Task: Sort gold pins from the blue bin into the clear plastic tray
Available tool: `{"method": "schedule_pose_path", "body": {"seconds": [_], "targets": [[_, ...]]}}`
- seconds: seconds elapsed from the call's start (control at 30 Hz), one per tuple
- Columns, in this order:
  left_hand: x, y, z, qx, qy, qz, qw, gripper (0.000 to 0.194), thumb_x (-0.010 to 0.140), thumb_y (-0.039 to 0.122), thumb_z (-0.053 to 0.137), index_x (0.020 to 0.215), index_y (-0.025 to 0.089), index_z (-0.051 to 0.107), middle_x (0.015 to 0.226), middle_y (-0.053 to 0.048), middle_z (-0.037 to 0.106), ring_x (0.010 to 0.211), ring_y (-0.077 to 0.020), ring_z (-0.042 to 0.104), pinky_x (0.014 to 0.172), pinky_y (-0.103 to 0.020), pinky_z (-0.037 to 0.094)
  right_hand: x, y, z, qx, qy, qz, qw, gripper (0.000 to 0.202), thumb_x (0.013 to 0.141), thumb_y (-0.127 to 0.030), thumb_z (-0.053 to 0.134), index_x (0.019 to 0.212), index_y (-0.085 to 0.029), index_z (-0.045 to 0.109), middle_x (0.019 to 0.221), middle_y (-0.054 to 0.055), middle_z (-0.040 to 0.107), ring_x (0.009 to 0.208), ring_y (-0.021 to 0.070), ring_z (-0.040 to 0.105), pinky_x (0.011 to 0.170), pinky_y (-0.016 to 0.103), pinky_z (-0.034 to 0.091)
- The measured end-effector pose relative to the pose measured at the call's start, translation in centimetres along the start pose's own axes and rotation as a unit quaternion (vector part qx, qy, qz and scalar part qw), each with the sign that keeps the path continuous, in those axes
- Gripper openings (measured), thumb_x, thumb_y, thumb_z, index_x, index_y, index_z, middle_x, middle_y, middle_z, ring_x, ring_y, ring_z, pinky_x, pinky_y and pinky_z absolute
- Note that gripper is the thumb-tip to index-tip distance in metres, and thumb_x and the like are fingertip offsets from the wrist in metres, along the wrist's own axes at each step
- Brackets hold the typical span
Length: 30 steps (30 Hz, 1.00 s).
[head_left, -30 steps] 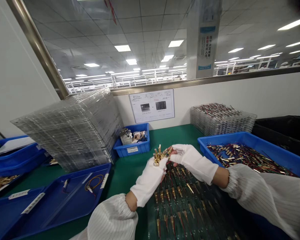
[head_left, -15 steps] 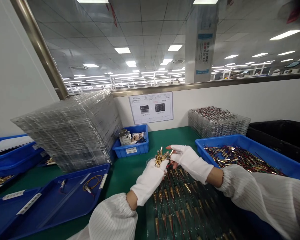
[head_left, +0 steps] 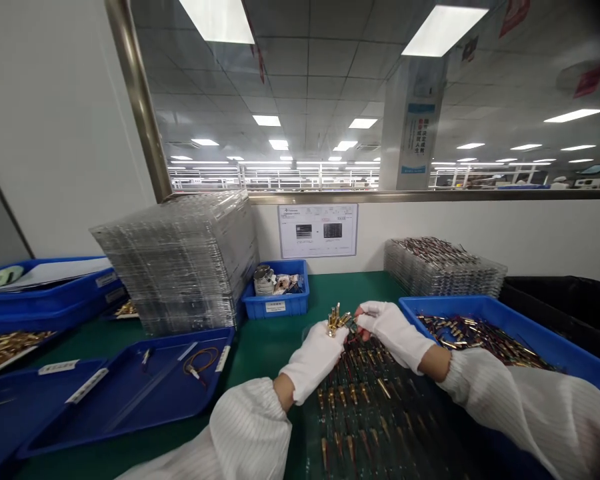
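My left hand [head_left: 314,360], in a white fingertip-less glove, is closed around a bunch of small brass cylinders [head_left: 336,321] that stick up from it. Close beside it, my right hand [head_left: 397,332], gloved the same way, has its fingers pinched at the bunch's right side, on what looks like one wired brass cylinder; its fingertips partly hide it. Beneath both hands lies a clear tray [head_left: 310,427] with rows of brass cylinders [head_left: 353,395] on thin dark and red wires. The tray's right part is in shadow.
Right of the hands, a blue bin [head_left: 415,305] holds loose wired cylinders. Behind it are stacked filled trays [head_left: 445,270] and a black bin [head_left: 555,300]. On the left stand a tall stack of clear trays [head_left: 190,267], a small blue box [head_left: 280,307] and shallow blue trays [head_left: 145,393].
The camera view has shifted, so the bench appears further right and lower. My right fingers have moved slightly at the bunch; my left hand still holds the brass cylinders.
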State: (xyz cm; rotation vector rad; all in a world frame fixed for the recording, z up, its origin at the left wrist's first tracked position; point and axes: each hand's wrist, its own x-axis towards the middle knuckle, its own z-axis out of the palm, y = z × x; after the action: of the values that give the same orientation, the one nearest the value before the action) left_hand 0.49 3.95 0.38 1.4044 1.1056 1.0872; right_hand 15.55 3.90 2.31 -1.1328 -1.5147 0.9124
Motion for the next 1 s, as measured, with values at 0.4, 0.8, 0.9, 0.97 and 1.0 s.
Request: {"method": "schedule_pose_path", "body": {"seconds": [0.4, 0.8, 0.9, 0.97, 1.0], "targets": [[0.5, 0.8, 0.4, -0.01, 0.014, -0.013, 1.0, 0.022, 0.069, 0.039, 0.045, 0.064, 0.018, 0.04, 0.04, 0.008, 0.033, 0.029, -0.0043, 0.03, 0.03, -0.016, 0.022, -2.6, 2.1, -3.4, -0.211, -0.06, -0.114, 0.969, 0.008, 0.064, -0.022, 0.053, 0.07, -0.021, 0.058, 0.079, 0.003, 0.06, 0.083, 0.0176, 0.053, 0.076, 0.03, 0.041], [0.2, 0.9, 0.8, -0.013, -0.022, 0.002, 1.0, 0.024, 0.068, 0.04, 0.047, 0.064, 0.019, 0.036, 0.038, 0.011, 0.029, 0.025, -0.004, 0.027, 0.027, -0.016, 0.021, -6.2, -2.1, -4.4, -0.326, -0.178, -0.173, 0.912, 0.019, 0.07, -0.014, 0.044, 0.075, -0.02, 0.061, 0.084, 0.003, 0.061, 0.083, 0.0157, 0.052, 0.079, 0.027, 0.038], [-0.1, 1.1, 0.8, -0.013, -0.03, 0.004, 0.999, 0.026, 0.066, 0.041, 0.049, 0.065, 0.019, 0.036, 0.039, 0.011, 0.031, 0.026, -0.0041, 0.029, 0.028, -0.016, 0.023, -6.2, -1.9, -4.4, -0.3, -0.18, -0.136, 0.927, 0.015, 0.064, -0.013, 0.05, 0.066, -0.022, 0.062, 0.078, 0.001, 0.063, 0.079, 0.0154, 0.055, 0.076, 0.025, 0.04], [-0.2, 1.2, 0.8, -0.012, -0.034, 0.004, 0.999, 0.027, 0.064, 0.042, 0.051, 0.064, 0.019, 0.036, 0.039, 0.011, 0.032, 0.026, -0.004, 0.029, 0.028, -0.016, 0.023, -6.1, -1.8, -4.6, -0.295, -0.173, -0.131, 0.931, 0.014, 0.062, -0.013, 0.051, 0.062, -0.022, 0.063, 0.076, 0.0, 0.064, 0.078, 0.0151, 0.055, 0.074, 0.024, 0.041], [-0.2, 1.3, 0.8, -0.011, -0.035, 0.005, 0.999, 0.028, 0.064, 0.042, 0.051, 0.064, 0.019, 0.036, 0.039, 0.011, 0.032, 0.026, -0.0038, 0.029, 0.028, -0.016, 0.023, -6.0, -1.8, -4.8, -0.294, -0.165, -0.131, 0.932, 0.014, 0.062, -0.014, 0.051, 0.062, -0.022, 0.063, 0.076, 0.0, 0.064, 0.078, 0.015, 0.055, 0.074, 0.023, 0.041]]}}
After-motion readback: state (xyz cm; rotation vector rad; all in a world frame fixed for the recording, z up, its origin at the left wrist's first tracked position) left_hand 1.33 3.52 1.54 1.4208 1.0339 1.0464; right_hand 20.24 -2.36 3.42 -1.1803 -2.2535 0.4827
